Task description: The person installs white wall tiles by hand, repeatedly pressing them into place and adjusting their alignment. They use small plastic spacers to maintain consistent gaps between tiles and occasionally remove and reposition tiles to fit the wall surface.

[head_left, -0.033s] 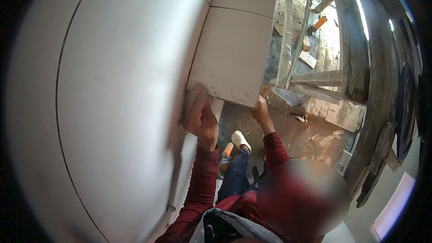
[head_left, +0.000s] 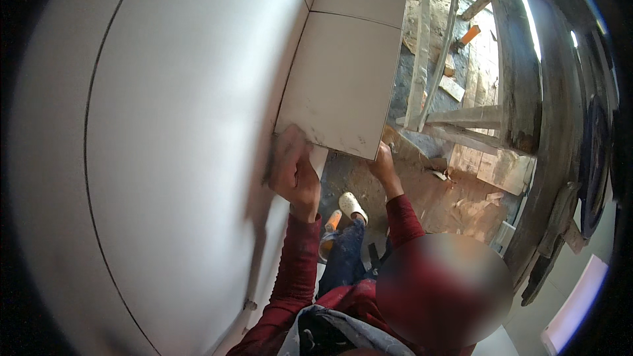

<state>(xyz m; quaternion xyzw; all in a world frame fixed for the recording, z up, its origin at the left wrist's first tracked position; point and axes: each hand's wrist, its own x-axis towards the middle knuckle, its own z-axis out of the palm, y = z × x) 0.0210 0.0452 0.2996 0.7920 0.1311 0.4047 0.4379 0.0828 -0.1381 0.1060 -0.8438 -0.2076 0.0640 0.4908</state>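
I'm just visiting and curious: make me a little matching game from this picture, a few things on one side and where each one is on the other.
Things:
1. left hand
2. right hand
3. white shoe
4. orange object

Places:
A. on the floor below, between the two arms
B. at the lower right corner of the white tile
C. far off on the floor, top right
D. at the tile's lower left corner, by the wall

Pairs: 1-D, 2-B, 3-A, 4-C

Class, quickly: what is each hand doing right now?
Left hand: pressed against the lower left corner of the large white square wall tile.
Right hand: gripping that tile's lower right corner from below.
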